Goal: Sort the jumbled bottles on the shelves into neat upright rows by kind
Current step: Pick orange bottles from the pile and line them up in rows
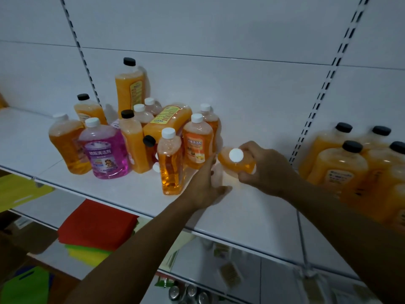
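While the right hand [266, 170] grips a small orange bottle [236, 161] tipped toward the camera, left hand [207, 185] spread flat beside it, mixed-up bottles [135, 132] on the white shelf [241, 216]

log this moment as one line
right hand: grips white-capped orange bottle, tilted | left hand: open beside it | jumbled bottles: unsorted

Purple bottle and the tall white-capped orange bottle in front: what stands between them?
Head view: an upright black-capped orange bottle stands between purple bottle and white-capped orange bottle.
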